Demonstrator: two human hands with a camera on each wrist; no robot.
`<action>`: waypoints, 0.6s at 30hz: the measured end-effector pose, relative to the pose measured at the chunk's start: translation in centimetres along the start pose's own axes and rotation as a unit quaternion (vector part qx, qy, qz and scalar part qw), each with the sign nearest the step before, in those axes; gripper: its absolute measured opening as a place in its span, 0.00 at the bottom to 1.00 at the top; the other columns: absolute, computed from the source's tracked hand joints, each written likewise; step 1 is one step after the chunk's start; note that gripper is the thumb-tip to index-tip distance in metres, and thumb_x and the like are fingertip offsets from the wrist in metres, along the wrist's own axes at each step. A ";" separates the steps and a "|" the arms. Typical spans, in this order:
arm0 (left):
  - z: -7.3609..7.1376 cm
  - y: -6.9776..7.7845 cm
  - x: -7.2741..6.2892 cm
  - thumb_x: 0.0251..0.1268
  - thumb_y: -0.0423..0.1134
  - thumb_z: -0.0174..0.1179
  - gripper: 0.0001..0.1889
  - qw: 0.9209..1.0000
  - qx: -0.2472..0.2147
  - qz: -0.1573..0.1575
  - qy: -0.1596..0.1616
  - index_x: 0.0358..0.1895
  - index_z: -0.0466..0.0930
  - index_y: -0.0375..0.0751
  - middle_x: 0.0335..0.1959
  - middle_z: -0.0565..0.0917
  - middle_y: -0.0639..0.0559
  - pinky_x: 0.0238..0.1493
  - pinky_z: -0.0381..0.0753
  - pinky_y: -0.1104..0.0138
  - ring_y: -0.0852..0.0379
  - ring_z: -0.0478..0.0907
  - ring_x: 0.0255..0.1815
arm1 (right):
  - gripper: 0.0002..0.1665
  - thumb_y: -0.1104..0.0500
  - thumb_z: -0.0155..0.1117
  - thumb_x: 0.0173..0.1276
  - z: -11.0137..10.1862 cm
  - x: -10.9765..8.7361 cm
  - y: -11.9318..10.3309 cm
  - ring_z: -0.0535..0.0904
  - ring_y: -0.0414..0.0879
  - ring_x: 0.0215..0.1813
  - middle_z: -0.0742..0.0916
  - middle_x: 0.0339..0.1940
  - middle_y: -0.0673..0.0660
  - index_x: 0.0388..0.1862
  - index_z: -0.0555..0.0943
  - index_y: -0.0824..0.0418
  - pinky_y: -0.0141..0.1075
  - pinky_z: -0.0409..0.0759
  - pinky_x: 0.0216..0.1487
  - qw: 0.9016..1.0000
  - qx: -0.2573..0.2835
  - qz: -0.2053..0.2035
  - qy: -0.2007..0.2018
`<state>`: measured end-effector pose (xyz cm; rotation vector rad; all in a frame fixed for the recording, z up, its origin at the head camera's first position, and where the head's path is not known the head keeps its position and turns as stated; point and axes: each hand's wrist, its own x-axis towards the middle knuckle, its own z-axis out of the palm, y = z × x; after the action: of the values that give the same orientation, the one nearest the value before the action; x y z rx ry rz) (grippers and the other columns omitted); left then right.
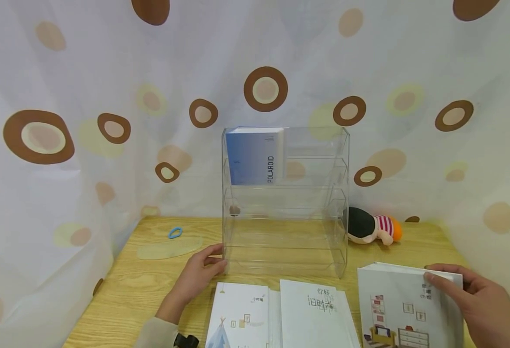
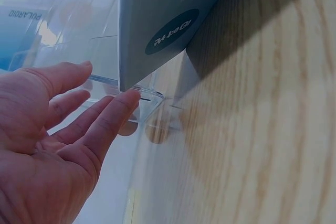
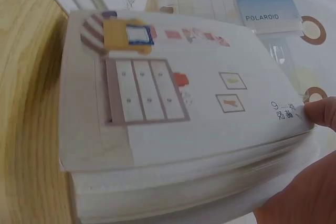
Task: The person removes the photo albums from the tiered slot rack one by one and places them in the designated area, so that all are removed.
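A clear acrylic rack (image 1: 285, 247) with several tiers stands upright at mid-table. A blue-and-white album marked POLAROID (image 1: 252, 157) sits in its top tier, at the left. My left hand (image 1: 196, 275) touches the rack's lower left side with its fingers extended. My right hand (image 1: 485, 295) grips a thick white photo album (image 1: 394, 302) with drawn furniture on its cover, thumb on the front and fingers behind. The right wrist view shows this album (image 3: 173, 93) tilted, its page edges visible.
Before the rack are a white album with a tent drawing (image 1: 239, 309) and another with Chinese lettering (image 1: 311, 319). A soft doll (image 1: 370, 226) lies right of the rack. A blue ring (image 1: 175, 233) and a pale flat sheet (image 1: 168, 250) lie left. A dotted curtain hangs behind.
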<state>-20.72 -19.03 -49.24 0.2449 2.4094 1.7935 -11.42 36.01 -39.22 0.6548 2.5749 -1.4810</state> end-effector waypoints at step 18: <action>0.1 -0.2 0.0 0.87 0.36 0.64 0.31 1.000 0.004 0.003 0.001 0.85 0.69 0.36 0.82 0.76 0.34 0.63 0.94 0.61 0.39 0.83 0.72 | 0.18 0.35 0.65 0.85 -0.3 1.6 1.0 0.85 0.37 0.38 0.86 0.42 0.37 0.55 0.92 0.41 0.35 0.89 0.39 0.998 -0.023 0.009 -0.055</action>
<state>-20.75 -18.95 -49.49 0.2500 2.4206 1.7879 -12.43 37.20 -40.30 0.5713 2.5054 -1.4067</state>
